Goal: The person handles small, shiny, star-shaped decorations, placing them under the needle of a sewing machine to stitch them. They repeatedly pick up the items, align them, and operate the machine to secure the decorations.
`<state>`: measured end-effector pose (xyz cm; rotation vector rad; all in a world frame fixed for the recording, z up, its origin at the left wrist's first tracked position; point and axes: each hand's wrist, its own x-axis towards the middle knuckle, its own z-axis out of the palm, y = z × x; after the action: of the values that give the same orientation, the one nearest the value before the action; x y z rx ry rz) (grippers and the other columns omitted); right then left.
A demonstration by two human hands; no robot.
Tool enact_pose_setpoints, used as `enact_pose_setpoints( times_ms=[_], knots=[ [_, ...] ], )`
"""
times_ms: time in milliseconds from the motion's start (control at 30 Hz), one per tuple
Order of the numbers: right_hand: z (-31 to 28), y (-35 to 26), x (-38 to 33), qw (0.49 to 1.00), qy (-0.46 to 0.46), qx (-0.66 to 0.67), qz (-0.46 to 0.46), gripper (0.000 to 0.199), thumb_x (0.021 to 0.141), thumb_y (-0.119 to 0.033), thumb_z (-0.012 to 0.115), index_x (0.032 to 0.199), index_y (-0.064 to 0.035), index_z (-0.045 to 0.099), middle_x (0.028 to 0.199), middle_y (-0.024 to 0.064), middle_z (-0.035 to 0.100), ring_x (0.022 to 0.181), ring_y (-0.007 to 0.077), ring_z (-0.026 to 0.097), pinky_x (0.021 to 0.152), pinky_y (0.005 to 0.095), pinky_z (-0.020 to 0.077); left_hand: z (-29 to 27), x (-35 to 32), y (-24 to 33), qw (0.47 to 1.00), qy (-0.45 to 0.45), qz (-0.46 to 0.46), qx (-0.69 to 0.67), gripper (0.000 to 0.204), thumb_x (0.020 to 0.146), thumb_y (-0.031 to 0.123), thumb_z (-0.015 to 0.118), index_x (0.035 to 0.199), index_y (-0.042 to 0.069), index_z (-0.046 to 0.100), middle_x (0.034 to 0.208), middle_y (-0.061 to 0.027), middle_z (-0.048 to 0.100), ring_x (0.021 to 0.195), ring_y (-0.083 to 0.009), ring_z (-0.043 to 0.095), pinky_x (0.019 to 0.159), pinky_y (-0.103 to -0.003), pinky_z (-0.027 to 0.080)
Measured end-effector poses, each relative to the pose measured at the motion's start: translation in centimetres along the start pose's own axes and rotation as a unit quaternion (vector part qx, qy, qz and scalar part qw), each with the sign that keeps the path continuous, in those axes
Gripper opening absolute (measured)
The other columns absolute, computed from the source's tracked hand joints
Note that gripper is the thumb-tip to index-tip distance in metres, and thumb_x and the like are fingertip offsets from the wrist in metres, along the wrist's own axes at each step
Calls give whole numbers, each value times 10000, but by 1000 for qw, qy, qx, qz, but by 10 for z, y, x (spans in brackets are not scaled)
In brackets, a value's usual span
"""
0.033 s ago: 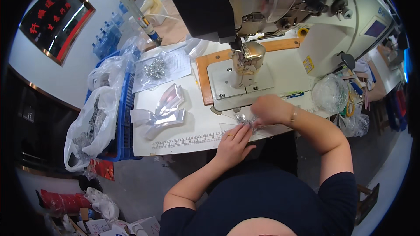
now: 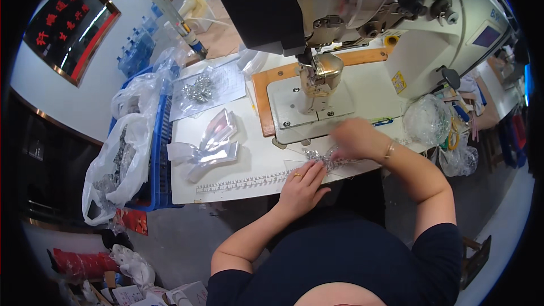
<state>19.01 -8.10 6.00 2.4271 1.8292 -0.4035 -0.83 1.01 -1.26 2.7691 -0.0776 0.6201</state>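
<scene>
My left hand (image 2: 305, 186) lies at the table's front edge, fingers stretched out. Its fingertips rest on a small heap of shiny silvery pieces (image 2: 315, 154), too small to make out. A clear plastic sheet (image 2: 293, 164) shows beneath and beside them. My right hand (image 2: 358, 139) is just to the right, above the heap and near the sewing machine's bed. It is smeared by motion and its fingers point down and away, so what it holds, if anything, is hidden. In front of both hands stands a sewing machine (image 2: 322, 82) with a metal plate (image 2: 283, 105).
A printed ruler strip (image 2: 243, 181) runs along the front edge. Folded clear plastic pieces (image 2: 212, 147) lie to the left. Behind them, a bag of silvery parts (image 2: 198, 89) rests on paper. A blue basket (image 2: 161, 153) with plastic bags stands left; a plastic bundle (image 2: 426, 122) sits right.
My right hand has shifted slightly up and to the right, away from the silvery heap. The left hand stays in place.
</scene>
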Motion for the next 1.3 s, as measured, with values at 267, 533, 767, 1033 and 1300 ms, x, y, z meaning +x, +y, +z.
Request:
enact_pose_setpoints(
  times_ms=[267,533,767,1033,1300],
  knots=[
    [56,-13,-46,885,320,331,60,265,754,-84,661,1008,-39,603,951,121,590,927,298,558,805,376,467,-11,13,-3,996,-47,-5,-75,465,739,299,705,1121,61,587,1207,-69,540,1108,-250,503,883,-367,423],
    [55,-23,-28,933,240,266,17,350,686,-145,733,1002,-55,614,1019,87,516,971,289,448,888,357,406,-22,57,-77,994,-81,12,-67,338,772,38,587,1106,89,593,1200,-58,542,1153,-287,463,962,-431,352],
    [47,-18,-22,936,212,281,0,299,654,-140,750,905,-59,610,966,86,493,998,293,432,895,374,395,-22,55,-80,988,-142,-9,-60,343,759,34,562,1090,111,602,1088,-29,546,1092,-244,472,938,-380,311],
    [39,-13,-22,931,151,330,-33,245,662,-127,741,847,-62,594,839,75,577,863,267,536,812,332,441,-18,43,-74,989,-40,-58,-130,338,741,-7,616,1069,66,584,1040,-89,548,976,-293,508,826,-383,412],
    [12,-9,-61,827,26,556,-76,188,727,-126,734,853,-39,624,775,42,617,721,118,589,654,260,466,-41,8,-27,792,-51,-192,-577,383,795,44,640,1157,36,515,1088,-82,549,1006,-176,534,828,-327,436]
  ],
)
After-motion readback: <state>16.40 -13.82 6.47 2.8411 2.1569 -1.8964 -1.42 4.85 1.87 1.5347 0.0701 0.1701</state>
